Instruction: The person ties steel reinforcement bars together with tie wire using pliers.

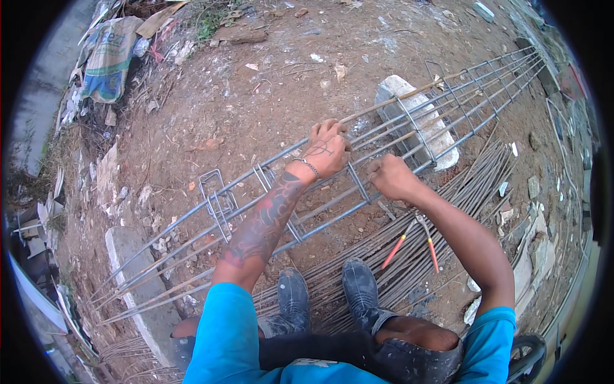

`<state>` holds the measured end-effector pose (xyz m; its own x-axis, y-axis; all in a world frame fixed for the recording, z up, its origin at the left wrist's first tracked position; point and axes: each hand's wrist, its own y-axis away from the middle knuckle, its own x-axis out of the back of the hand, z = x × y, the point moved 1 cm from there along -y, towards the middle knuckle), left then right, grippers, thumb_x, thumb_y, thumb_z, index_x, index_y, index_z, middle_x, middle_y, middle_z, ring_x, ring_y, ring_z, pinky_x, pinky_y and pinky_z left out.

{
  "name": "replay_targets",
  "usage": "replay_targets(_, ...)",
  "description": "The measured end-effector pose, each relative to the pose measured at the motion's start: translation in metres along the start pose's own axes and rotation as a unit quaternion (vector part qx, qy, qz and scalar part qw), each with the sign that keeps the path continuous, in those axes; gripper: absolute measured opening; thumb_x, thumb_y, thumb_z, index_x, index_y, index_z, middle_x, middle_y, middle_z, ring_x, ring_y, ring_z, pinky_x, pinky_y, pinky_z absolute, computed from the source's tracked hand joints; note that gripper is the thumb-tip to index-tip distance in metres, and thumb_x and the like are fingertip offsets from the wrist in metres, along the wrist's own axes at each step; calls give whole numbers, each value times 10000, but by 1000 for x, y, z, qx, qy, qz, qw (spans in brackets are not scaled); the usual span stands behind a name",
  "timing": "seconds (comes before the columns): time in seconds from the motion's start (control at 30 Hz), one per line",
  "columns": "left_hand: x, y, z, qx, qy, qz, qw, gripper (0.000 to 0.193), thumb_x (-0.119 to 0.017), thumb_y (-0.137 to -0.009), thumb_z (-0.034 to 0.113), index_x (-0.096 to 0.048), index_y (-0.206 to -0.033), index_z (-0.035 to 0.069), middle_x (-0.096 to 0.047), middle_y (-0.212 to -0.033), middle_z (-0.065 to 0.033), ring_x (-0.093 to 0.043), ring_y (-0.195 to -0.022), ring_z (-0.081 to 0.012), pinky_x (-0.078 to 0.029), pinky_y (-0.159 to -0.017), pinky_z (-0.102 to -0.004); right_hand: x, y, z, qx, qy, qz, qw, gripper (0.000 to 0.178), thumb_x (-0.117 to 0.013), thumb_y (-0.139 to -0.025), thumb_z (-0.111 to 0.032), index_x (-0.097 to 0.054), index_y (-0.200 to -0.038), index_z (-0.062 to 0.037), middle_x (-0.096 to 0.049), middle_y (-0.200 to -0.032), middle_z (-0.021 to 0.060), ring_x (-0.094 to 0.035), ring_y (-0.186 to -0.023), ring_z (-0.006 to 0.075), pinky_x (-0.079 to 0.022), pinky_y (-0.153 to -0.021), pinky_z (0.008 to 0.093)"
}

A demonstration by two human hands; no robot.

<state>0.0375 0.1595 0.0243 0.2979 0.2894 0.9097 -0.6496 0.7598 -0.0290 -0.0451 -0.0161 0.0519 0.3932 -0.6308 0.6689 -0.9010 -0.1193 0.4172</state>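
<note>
A long cage of steel reinforcing bars (320, 232) runs slantwise in front of me, from the near left to the far right. Square wire stirrups (219, 202) ring its bars at intervals. My left hand (327, 150) is closed over the far top bar, its fingers curled around it. Lower and to the right, my right hand (391, 178) is closed in a pinch close to the near bars, beside a stirrup (359, 182). Whatever its fingers hold is hidden. Red-handled pincers (396, 250) lie below my right forearm on a pile of loose steel rods (457, 192).
Pale concrete blocks (398, 89) support the cage at the right, and another slab (152, 313) lies under its left end. My boots (360, 288) stand by the rods. A crumpled sack (112, 61) lies far left on dirt strewn with rubble.
</note>
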Motion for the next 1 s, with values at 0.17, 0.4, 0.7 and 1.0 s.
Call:
replay_targets(0.17, -3, 6, -1, 44, 23, 16, 999, 221, -617, -751, 167, -730, -930, 103, -533, -1247, -129, -363, -1283, -346, -267, -1064, -480, -10, 4, -4, -35, -59, 26, 997, 178, -563, -738, -104, -703, -819, -30, -658, -813, 231, -654, -837, 378, -509, -781, 416)
replay_targets(0.4, -4, -5, -2, 43, 21, 50, 998, 212, -611, -769, 204, -734, -897, 87, -591, -1139, -142, -440, -1192, -331, -270, -1040, -471, -16, 9, -1, -45, -93, 60, 993, 205, -555, -760, -89, -700, -890, -26, -666, -861, 238, -659, -870, 364, -501, -810, 414)
replay_targets(0.7, -14, 9, 27, 161, 30, 122, 979, 224, -726, -696, 233, -724, -806, 39, -491, -1210, -157, -332, -1229, -367, -225, -1037, -523, -35, 1, 19, 3, -153, 89, 984, 228, -607, -806, -131, -690, -995, -35, -670, -903, 232, -655, -875, 363, -495, -825, 410)
replay_targets(1.0, -30, 8, 49, 224, -106, 229, 941, 221, -759, -658, 223, -726, -739, 20, -483, -1250, -161, -356, -1222, -377, -236, -1039, -522, -39, 6, 15, 44, -115, 135, 983, 247, -579, -827, -114, -677, -1033, -20, -667, -933, 229, -645, -916, 381, -491, -838, 432)
